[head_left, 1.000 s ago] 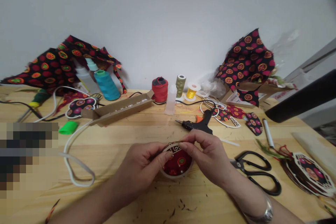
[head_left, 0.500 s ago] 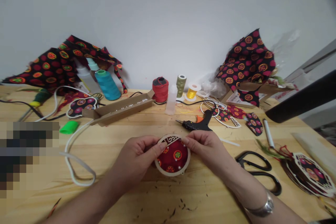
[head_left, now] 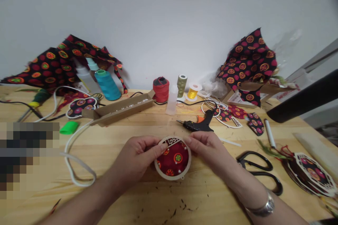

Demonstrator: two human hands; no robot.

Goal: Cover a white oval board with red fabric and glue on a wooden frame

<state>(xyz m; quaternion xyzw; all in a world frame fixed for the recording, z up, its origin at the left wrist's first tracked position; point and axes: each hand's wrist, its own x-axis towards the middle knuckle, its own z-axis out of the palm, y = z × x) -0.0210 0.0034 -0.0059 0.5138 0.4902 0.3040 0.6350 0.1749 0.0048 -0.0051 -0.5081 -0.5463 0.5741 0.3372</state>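
Observation:
A round pale wooden ornament [head_left: 173, 160] is held up over the near middle of the table. Dark red fabric with orange and green flower circles fills its frame, dotted with small white beads. Cut-out lattice work crosses its top, and a tiny loop sticks out at the lower right. My left hand [head_left: 138, 154] pinches the upper left edge, thumb on the front and fingers behind. At the upper right rim is my right hand [head_left: 206, 146], its thumb and fingers closed there; the fingertips are partly hidden. Just beyond lies a black glue gun [head_left: 199, 123].
Black-handled scissors [head_left: 256, 161] and stacked wooden ornaments [head_left: 313, 174] lie right. Behind stand a cardboard tray [head_left: 123, 110] of white beads, a translucent bottle [head_left: 172, 101] and thread spools, including a blue one [head_left: 107, 85]. A white cable [head_left: 67, 158] loops at left.
The ornament has shifted slightly down and left, tilting a little. My right thumb has slid off its face to the rim. My left hand keeps its hold.

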